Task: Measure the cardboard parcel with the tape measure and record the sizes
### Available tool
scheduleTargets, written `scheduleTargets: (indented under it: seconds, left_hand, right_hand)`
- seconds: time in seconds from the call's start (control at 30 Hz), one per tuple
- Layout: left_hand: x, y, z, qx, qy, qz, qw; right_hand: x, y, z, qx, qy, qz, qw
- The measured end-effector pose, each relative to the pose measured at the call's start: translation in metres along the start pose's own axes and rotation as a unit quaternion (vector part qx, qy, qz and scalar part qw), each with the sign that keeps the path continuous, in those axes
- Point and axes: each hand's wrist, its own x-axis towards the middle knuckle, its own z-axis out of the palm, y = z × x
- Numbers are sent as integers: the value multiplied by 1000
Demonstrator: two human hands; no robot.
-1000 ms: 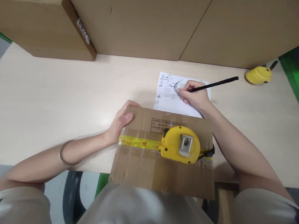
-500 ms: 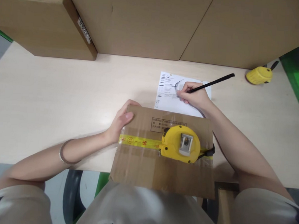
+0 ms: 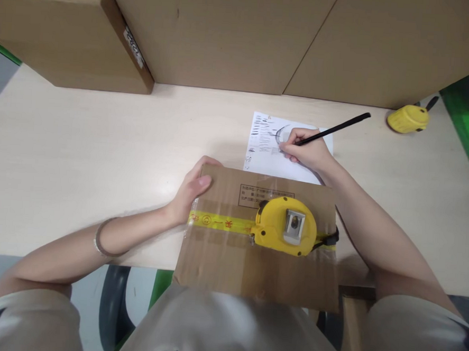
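My right hand (image 3: 305, 147) is closed round a long black pen (image 3: 336, 129), its tip down at a white sheet of paper (image 3: 271, 163). Short dark strokes and a curved drawing mark the sheet; my fingers hide the pen's tip. At the upper left corner of a brown cardboard box (image 3: 217, 264), my left hand (image 3: 192, 189) grips the edge, thumb on top and the other fingers partly hidden. On the box lies a yellow tape measure (image 3: 271, 225) with a metal clip and black strap. Yellow printed tape (image 3: 221, 222) runs across the box beside it.
A second yellow tape measure (image 3: 408, 119) rests at the table's far right. Large cardboard panels (image 3: 227, 37) stand along the back, with a big carton (image 3: 68, 43) at the back left. All this is on a pale wooden table (image 3: 82, 134).
The whole view has shifted very slightly. Both hands, the pen, the box and the tape measure keep nearly the same places.
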Motion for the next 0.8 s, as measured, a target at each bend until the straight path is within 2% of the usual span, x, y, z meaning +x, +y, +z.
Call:
scheduleTargets:
  seconds: [0.17, 0.33, 0.47, 0.57, 0.67, 0.73, 0.8]
  left_hand:
    - [0, 1, 1, -5, 10, -6, 1000]
    - [1, 2, 2, -4, 15, -11, 1000]
    - [1, 1, 2, 6, 8, -1, 1000]
    - [0, 3, 2, 22, 4, 2, 1000]
    - [-3, 7, 2, 37, 12, -7, 999]
    - [-5, 9, 2, 50, 25, -10, 998]
    - [-8, 9, 1, 56, 34, -14, 998]
  right_hand:
    - [2, 4, 0, -5, 11, 3, 1000]
    - [1, 2, -2, -24, -25, 1, 999]
    - [-1, -3, -13, -32, -33, 9, 999]
    - [1, -3, -27, -143, -17, 25, 989]
    - [4, 1, -36, -330, 4, 32, 944]
    - [0, -3, -36, -381, 16, 36, 924]
    - [-16, -16, -34, -399, 58, 41, 914]
